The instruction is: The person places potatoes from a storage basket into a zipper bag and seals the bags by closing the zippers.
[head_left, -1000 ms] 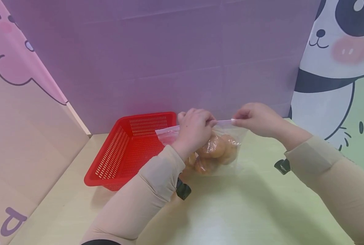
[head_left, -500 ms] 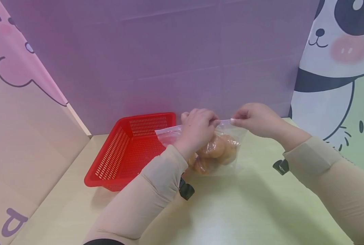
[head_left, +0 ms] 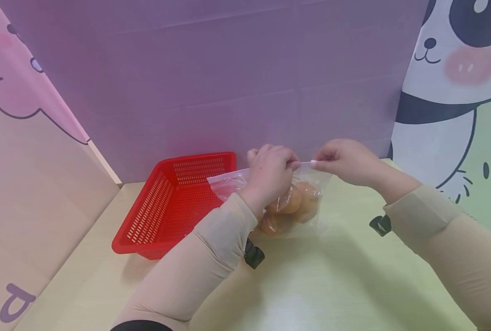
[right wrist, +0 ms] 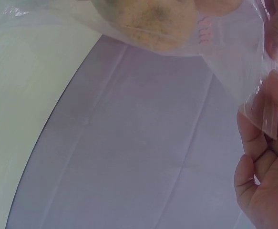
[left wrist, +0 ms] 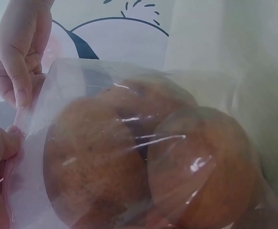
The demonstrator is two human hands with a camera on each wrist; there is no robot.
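Observation:
A clear zip-lock bag [head_left: 229, 182] stands on the table, with several round, orange-brown fruits or vegetables [head_left: 288, 201] inside; their speckled skins [left wrist: 93, 162] show through the film. My left hand [head_left: 270, 175] pinches the bag's top zip strip right of its middle, fingers and thumb on the strip. At the strip's right end, my right hand [head_left: 346, 161] pinches the corner; in the right wrist view the bag's corner [right wrist: 260, 112] lies between thumb and fingers. Only a short gap separates the two hands. The left hand and forearm hide part of the bag's left half.
A red plastic basket [head_left: 125, 239] with slotted sides stands left of the bag, partly behind the left forearm; the bag's left corner overlaps it in view. The pale table [head_left: 311, 285] meets a purple back wall [head_left: 245, 82]. Printed panels stand at both sides.
My left hand has slid a little to the right along the zip strip, closer to the right hand. The right hand keeps its pinch at the corner, and the basket stays put.

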